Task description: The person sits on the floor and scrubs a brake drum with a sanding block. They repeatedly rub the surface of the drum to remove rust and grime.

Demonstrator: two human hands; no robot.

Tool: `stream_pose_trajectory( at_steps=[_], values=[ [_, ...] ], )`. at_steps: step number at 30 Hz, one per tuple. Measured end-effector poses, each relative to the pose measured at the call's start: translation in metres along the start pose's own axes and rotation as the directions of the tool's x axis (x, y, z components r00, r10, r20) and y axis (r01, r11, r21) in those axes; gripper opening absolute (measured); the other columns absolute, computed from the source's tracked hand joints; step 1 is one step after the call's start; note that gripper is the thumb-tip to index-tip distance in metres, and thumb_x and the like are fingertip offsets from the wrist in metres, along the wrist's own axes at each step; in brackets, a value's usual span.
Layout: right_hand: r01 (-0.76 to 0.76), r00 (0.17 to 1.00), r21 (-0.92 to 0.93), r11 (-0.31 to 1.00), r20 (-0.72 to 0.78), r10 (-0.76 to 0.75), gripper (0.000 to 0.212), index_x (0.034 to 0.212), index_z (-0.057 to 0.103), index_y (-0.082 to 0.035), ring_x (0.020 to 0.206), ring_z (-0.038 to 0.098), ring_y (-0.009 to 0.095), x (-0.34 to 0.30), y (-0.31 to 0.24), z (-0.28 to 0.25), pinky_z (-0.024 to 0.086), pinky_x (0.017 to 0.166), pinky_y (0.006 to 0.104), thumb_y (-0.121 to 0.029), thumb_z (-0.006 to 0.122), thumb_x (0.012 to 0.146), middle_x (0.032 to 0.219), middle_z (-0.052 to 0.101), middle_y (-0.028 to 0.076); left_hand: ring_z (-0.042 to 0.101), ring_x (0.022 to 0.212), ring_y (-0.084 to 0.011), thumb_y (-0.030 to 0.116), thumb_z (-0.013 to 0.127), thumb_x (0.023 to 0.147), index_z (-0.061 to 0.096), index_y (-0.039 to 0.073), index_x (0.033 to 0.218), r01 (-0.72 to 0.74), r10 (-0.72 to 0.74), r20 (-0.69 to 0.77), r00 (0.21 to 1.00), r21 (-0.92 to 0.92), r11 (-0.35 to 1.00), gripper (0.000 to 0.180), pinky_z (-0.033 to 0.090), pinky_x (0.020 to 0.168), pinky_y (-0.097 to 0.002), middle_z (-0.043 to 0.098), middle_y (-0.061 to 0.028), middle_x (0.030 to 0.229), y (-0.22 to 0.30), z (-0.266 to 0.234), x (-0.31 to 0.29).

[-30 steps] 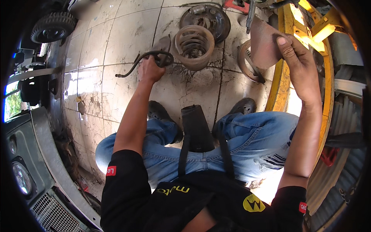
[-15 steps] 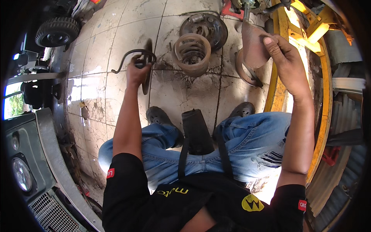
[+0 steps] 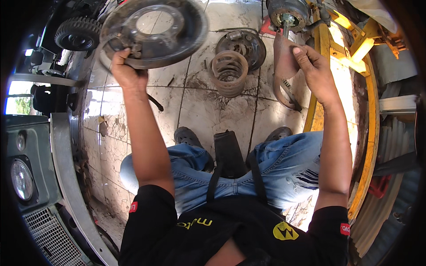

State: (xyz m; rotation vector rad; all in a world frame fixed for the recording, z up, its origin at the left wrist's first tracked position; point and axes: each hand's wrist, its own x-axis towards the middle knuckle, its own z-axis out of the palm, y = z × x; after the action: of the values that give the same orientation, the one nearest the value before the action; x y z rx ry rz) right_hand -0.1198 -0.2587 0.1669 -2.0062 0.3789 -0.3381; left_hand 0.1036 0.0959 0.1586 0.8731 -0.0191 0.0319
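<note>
left hand (image 3: pixel 126 71) raised, fingers closed around the lower rim of a round rusty metal plate (image 3: pixel 155 29) with a large centre hole; the plate is held up off the tiled floor (image 3: pixel 199 106), tilted toward the camera, its edge blurred. a thin dark cable (image 3: pixel 155 103) hangs below the left wrist. right hand (image 3: pixel 313 71) held out to the right, fingers and thumb pinched on a flat brown curved metal piece (image 3: pixel 284 57), which stands upright just under a wheel hub (image 3: pixel 288 13) at the top edge. a curved brake shoe (image 3: pixel 286 95) lies on the floor just below that piece. a coil spring (image 3: pixel 228 73) stands on the floor between the two hands, with a second round plate (image 3: pixel 244 46) lying flat just behind it, touching or nearly so. a yellow steel frame (image 3: pixel 328 48) runs down the right side. a small black wheel (image 3: pixel 77 33) sits top left, behind the raised plate. a vehicle front with a headlamp (image 3: pixel 20 179) shows at lower left.
</note>
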Motion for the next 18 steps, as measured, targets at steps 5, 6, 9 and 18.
stream_pose_trajectory(
  at_steps=[5,6,9,18],
  values=[
    [0.0,0.998,0.015,1.0,-0.055,0.001,0.039,0.105,0.067,0.0,0.078,0.051,0.012,-0.001,0.002,-0.003,0.044,0.074,0.0273,-0.037,0.056,0.099,0.082,0.062,0.003,0.065,0.089,-0.0267,0.008,0.052,0.073,0.058,0.004,0.109,0.18,-0.16,0.11,0.981,-0.203,0.962,0.036,0.053,0.09,-0.0454,0.065,-0.0104,0.096,-0.069,0.001,-0.049],
    [-0.015,0.998,0.014,1.0,-0.069,0.016,0.039,0.104,0.067,0.0,0.078,0.052,0.012,-0.003,0.002,-0.004,0.044,0.074,0.0274,-0.037,0.056,0.1,0.082,0.062,0.003,0.065,0.094,-0.0292,0.009,0.052,0.073,0.059,0.004,0.112,0.211,-0.178,0.159,0.971,-0.226,0.951,0.04,0.051,0.094,-0.0491,0.066,-0.0117,0.102,-0.086,-0.004,-0.059],
    [-0.02,0.995,-0.008,1.0,-0.096,0.019,0.038,0.102,0.066,0.0,0.08,0.051,0.012,-0.008,0.011,-0.01,0.043,0.075,0.0277,-0.036,0.056,0.1,0.083,0.062,0.004,0.064,0.088,-0.027,0.009,0.052,0.073,0.057,0.002,0.115,0.36,-0.31,0.21,0.927,-0.266,0.894,0.043,0.054,0.09,-0.0434,0.065,-0.0106,0.099,-0.132,-0.033,-0.075],
    [-0.04,0.995,-0.004,0.999,-0.091,0.04,0.036,0.099,0.065,0.0,0.079,0.05,0.01,-0.011,0.013,-0.014,0.042,0.074,0.0263,-0.035,0.056,0.1,0.08,0.06,0.002,0.065,0.089,-0.0272,0.007,0.051,0.073,0.059,0.002,0.109,0.476,-0.482,0.055,0.874,-0.29,0.83,0.037,0.054,0.089,-0.0415,0.066,-0.0105,0.099,-0.171,-0.044,-0.103]
  ],
)
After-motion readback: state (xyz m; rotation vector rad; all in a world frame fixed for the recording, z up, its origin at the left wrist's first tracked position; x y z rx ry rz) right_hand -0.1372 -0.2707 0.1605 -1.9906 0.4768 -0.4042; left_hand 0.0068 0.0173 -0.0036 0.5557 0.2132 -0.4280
